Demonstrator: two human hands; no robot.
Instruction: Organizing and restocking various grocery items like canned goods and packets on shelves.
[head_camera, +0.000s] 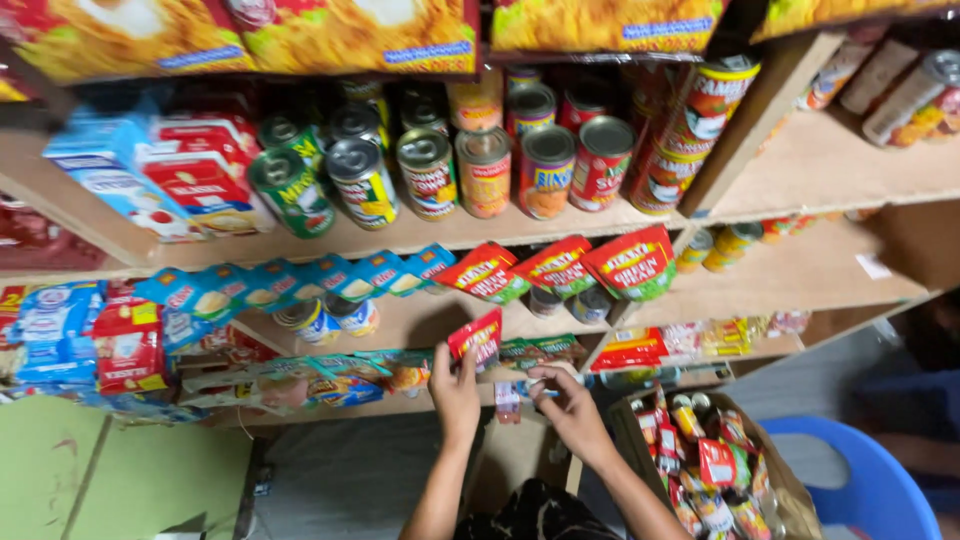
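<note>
Gripping glossy red sachet (477, 338), tilted

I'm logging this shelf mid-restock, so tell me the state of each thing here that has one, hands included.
left hand: holding a red packet up at the shelf edge
right hand: pinching a small item, too blurred to name
cardboard box: open, full of packets
cans: upright, sealed, in rows
hanging red and green packets: sealed, tilted
blue chair: unoccupied
</note>
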